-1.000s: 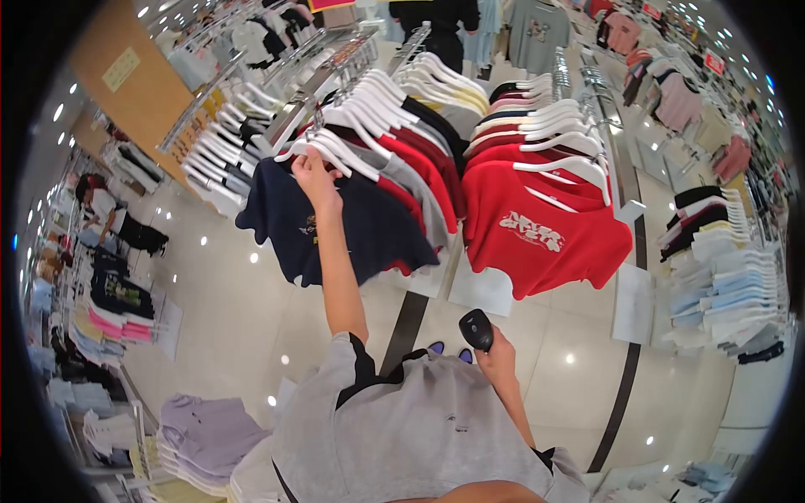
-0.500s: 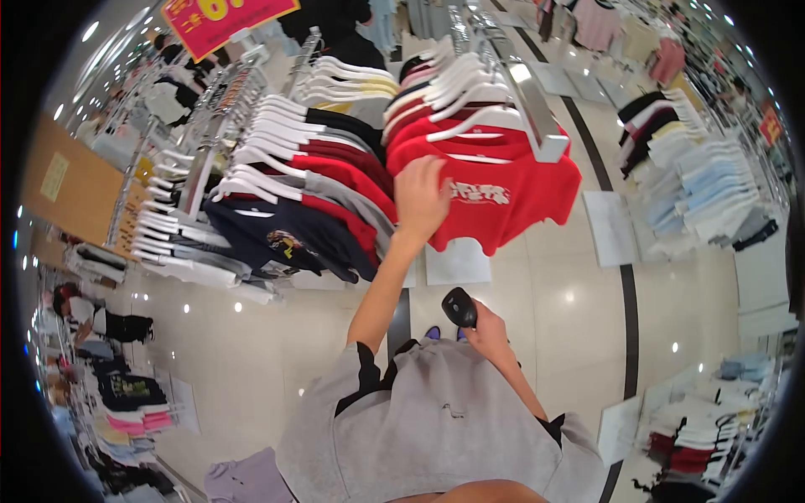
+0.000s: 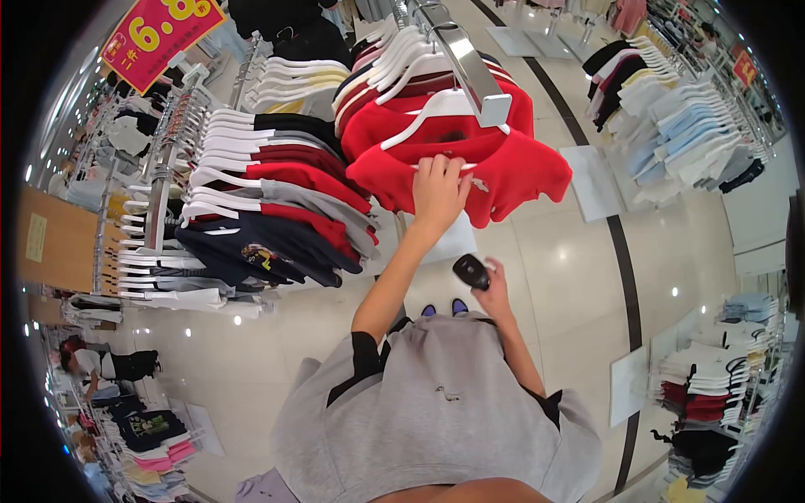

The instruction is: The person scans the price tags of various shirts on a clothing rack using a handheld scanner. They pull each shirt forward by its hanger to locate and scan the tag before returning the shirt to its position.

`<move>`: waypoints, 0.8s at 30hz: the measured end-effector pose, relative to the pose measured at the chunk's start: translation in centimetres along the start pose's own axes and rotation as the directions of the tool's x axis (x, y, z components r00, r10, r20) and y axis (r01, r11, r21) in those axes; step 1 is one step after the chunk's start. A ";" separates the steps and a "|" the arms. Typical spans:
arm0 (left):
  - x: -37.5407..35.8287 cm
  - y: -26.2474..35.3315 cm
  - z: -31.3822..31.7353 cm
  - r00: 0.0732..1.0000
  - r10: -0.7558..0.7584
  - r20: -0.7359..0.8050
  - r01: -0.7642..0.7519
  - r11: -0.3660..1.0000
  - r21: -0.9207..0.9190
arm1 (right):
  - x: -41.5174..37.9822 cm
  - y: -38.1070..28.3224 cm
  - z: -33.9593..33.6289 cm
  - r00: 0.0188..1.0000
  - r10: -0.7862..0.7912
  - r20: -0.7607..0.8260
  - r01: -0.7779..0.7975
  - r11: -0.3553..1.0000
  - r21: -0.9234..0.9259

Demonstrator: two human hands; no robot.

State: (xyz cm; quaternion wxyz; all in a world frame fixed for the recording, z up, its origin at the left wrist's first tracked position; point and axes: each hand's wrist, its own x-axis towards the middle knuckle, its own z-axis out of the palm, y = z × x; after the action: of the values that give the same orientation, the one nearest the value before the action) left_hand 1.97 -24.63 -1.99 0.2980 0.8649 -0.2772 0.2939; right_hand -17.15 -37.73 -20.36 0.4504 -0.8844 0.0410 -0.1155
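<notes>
My left hand (image 3: 439, 199) is closed at the neckline of a red T-shirt (image 3: 524, 172), its fingers curled over the front collar by the lower bar of a white hanger (image 3: 444, 105). The T-shirt hangs at the near end of a metal rail, its front bunched and the white print partly covered. Lower down, my right hand (image 3: 495, 289) is closed around a black handheld device (image 3: 471, 272) that looks like a barcode scanner. It is held in front of my body, apart from the clothes.
A chrome rail end (image 3: 493, 109) juts toward me above the T-shirt. To the left hangs a row of dark, red and grey shirts (image 3: 251, 247). A red price sign (image 3: 159, 38) stands above. A person in black (image 3: 289, 25) is behind the racks.
My left hand has gone from the left side of the red T-shirt to its neckline and taken hold, bunching the front. The view has shifted, and the scanner has turned slightly.
</notes>
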 end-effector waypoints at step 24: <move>-24.1 -1.5 9.1 0.626 -0.312 0.715 0.740 0.527 -0.418 | 5.2 -4.7 -8.2 0.813 0.225 0.537 -0.578 0.429 0.695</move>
State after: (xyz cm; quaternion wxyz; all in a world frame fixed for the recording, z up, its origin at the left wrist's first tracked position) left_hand -10.12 -22.45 -24.62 0.5758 0.7772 -0.1467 -0.2071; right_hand -14.26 -42.38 -11.05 0.8279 -0.5264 0.1108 0.1585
